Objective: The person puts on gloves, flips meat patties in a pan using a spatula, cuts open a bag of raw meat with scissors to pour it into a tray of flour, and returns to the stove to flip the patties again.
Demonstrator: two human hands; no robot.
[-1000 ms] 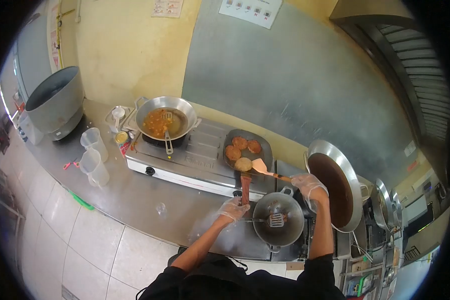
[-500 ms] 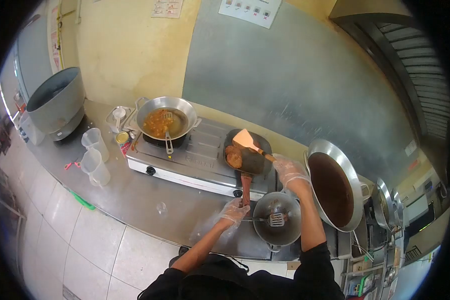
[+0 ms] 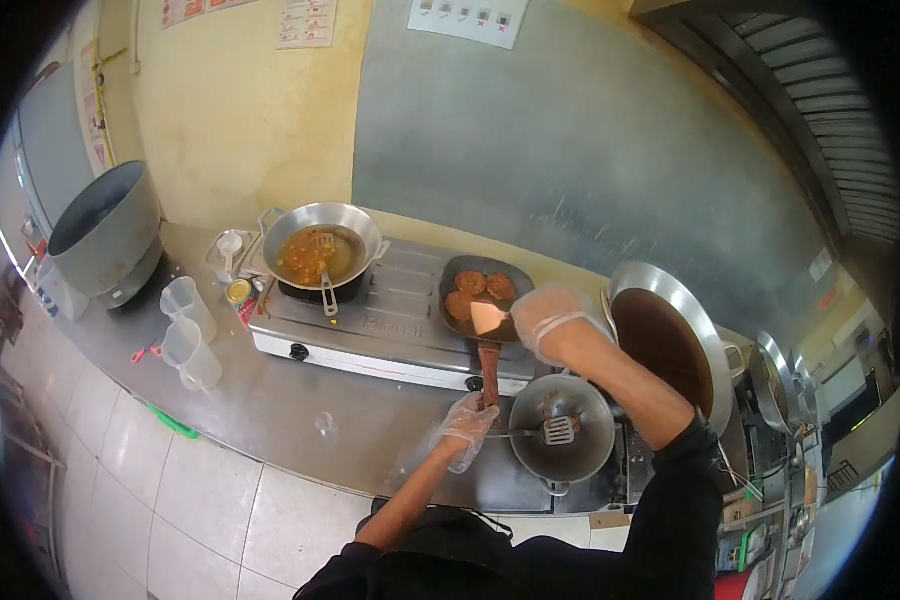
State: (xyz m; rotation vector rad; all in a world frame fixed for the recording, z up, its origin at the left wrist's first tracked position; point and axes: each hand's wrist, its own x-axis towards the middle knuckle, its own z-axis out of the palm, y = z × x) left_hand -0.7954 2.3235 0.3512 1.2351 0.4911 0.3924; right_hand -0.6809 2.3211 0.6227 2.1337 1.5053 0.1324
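A dark frying pan [image 3: 453, 272] sits on the right side of the stove, with browned patties [image 3: 470, 283] inside. My left hand [image 3: 467, 420], in a clear plastic glove, is closed round the end of its brown wooden handle [image 3: 489, 370]. A pale, flat-bladed spatula [image 3: 488, 317] rests low over the pan's right side, close to the patties. My right hand [image 3: 552, 316], also gloved, grips the spatula and hides most of its handle. Below the pan stands a grey metal pot [image 3: 535, 460] with a slotted turner [image 3: 559, 431] in it.
A wok [image 3: 355, 218] of reddish-yellow sauce with a slotted turner stands on the left of the stove [image 3: 400, 290]. To the right is a large wok [image 3: 642, 275] of dark brown liquid. Clear plastic jugs [image 3: 192, 355] and an opened can [image 3: 239, 291] stand at left.
The spatula has come down and my right hand has turned over, its elbow swinging outward. More patties show in the pan now. My left hand keeps hold of the handle.
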